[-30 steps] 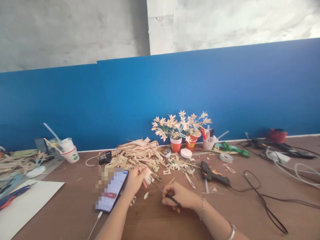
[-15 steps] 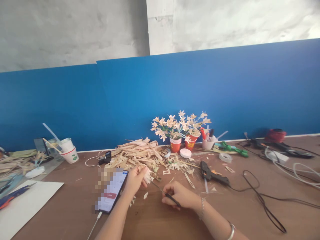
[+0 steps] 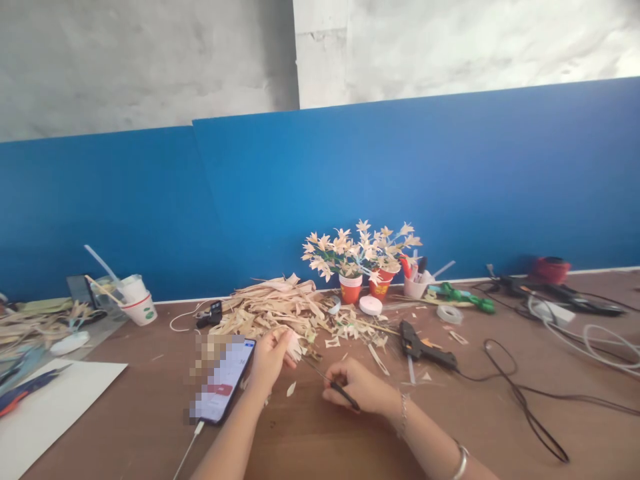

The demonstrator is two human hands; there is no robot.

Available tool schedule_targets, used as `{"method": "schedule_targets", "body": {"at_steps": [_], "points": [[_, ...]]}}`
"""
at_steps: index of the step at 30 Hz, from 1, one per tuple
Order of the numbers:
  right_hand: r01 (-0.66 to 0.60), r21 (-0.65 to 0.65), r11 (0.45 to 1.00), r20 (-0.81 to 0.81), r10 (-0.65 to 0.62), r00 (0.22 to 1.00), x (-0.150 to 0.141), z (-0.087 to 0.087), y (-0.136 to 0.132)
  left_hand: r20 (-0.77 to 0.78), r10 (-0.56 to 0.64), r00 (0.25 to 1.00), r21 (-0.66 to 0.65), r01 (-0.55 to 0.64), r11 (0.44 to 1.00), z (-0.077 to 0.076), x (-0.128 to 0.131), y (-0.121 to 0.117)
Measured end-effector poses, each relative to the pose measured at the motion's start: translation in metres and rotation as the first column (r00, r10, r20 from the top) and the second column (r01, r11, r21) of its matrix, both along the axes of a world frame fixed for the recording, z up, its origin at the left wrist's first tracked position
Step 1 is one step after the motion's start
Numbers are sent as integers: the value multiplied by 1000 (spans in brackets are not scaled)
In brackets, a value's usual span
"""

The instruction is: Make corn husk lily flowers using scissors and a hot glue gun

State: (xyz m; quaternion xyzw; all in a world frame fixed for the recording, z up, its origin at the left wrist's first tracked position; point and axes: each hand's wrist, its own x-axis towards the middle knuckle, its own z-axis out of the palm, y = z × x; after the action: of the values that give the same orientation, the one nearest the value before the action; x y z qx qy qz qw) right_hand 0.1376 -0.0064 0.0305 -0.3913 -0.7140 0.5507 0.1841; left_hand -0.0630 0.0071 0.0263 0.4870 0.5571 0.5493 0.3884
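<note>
From where I stand, the left hand [image 3: 273,353] has a pinched grip on a pale fringed piece [image 3: 295,346], held just in front of a heap of dried husk strips [image 3: 273,308]. The right hand [image 3: 357,387] has its grip wrapped around dark-handled scissors [image 3: 345,396], their tips pointing at that piece; whether they touch it, or how far the blades are parted, I can't tell.

My worry is the left fingertips: they sit close to the blade line, so a slip could nick a finger or cut the fringe too deep. A tight pinch might also crease something that thin. 1 loose petal [image 3: 291,389] lies on the bench [image 3: 295,440] below, where a careless sleeve-like sweep of the wrist could scatter it. The left forearm is right beside a smartphone [image 3: 225,383]; an outward elbow could shove it or tug its charging cable [image 3: 187,451].
</note>
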Motion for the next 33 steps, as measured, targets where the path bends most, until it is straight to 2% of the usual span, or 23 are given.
{"method": "schedule_targets", "body": {"at_steps": [7,17,33], "points": [[51,-104,993,-39,-56,998,-4,0,-2,58,75,996,7,-75,997,1,8,-3],[68,-89,994,-65,-74,995,-6,-9,-1,-10,60,998,1,-60,998,-3,9,-3],[113,-66,991,-113,-120,986,-12,-11,-2,82,23,996,-23,-21,1000,-1,15,-6]]}}
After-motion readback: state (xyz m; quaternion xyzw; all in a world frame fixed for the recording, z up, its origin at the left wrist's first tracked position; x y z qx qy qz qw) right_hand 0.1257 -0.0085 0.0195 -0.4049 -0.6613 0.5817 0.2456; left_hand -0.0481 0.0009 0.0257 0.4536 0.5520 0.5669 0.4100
